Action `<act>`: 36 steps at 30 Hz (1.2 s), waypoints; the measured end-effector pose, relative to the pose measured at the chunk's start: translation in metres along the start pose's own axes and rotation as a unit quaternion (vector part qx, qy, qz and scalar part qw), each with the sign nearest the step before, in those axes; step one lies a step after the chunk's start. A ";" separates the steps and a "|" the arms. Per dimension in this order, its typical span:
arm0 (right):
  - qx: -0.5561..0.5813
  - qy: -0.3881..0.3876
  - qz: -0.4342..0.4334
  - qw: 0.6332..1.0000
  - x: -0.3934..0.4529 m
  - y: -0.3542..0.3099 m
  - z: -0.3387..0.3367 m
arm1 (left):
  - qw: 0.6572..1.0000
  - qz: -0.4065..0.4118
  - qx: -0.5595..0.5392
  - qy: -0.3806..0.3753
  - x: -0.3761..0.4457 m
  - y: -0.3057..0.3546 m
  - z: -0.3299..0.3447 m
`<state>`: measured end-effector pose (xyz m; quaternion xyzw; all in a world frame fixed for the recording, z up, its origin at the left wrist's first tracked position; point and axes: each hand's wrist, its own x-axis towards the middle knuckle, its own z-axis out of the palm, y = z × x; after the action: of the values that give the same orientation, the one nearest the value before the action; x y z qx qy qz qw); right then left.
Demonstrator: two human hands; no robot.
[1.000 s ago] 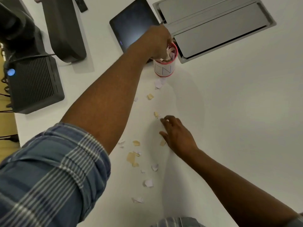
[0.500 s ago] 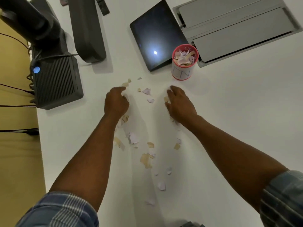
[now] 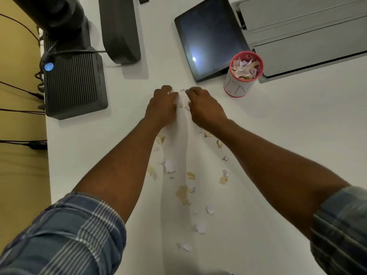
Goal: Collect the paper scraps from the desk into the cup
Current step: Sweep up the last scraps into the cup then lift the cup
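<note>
A white cup (image 3: 237,88) with a red rim stands at the right of the desk, nearly full of torn paper. Both hands rest palm-down on the white desk (image 3: 288,120), left of the cup and a few centimetres apart. My left hand (image 3: 162,106) has its fingers curled, with white bits showing at the fingertips. My right hand (image 3: 204,108) is curled too, and a small scrap lies beside its thumb. Several tan and white paper scraps (image 3: 182,193) are strewn on the desk between and under my forearms, down toward my body.
A dark tablet (image 3: 208,40) lies just behind the cup. A grey cable hatch (image 3: 307,36) is at the back right. At the back left are a black ribbed box (image 3: 73,82) with cables and a grey monitor foot (image 3: 119,30). The desk's left edge (image 3: 47,155) is near.
A second ago my left hand was over the cup and my right lay on the desk. Both then drew inward across the desk and now sit almost together, with scraps between them.
</note>
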<state>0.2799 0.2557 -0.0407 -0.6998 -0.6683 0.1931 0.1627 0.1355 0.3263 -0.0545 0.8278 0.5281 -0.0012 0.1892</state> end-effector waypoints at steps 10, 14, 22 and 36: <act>-0.120 -0.079 -0.083 0.986 0.010 -0.012 0.015 | 0.997 0.021 -0.058 0.035 -0.101 0.003 0.010; -0.110 -0.048 -0.120 0.986 -0.042 -0.008 0.015 | 0.998 0.056 -0.023 0.028 -0.135 0.011 0.018; -0.098 -0.093 -0.084 0.987 -0.131 0.002 -0.004 | 0.993 0.064 -0.100 -0.009 -0.200 0.026 0.033; -0.029 -0.178 0.101 0.978 -0.152 -0.017 0.005 | 0.968 -0.231 -0.015 -0.096 -0.213 -0.015 0.011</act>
<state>0.2583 0.1048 -0.0285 -0.7225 -0.6174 0.3111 0.0003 0.0304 0.1423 -0.0263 0.6767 0.6841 -0.1164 0.2460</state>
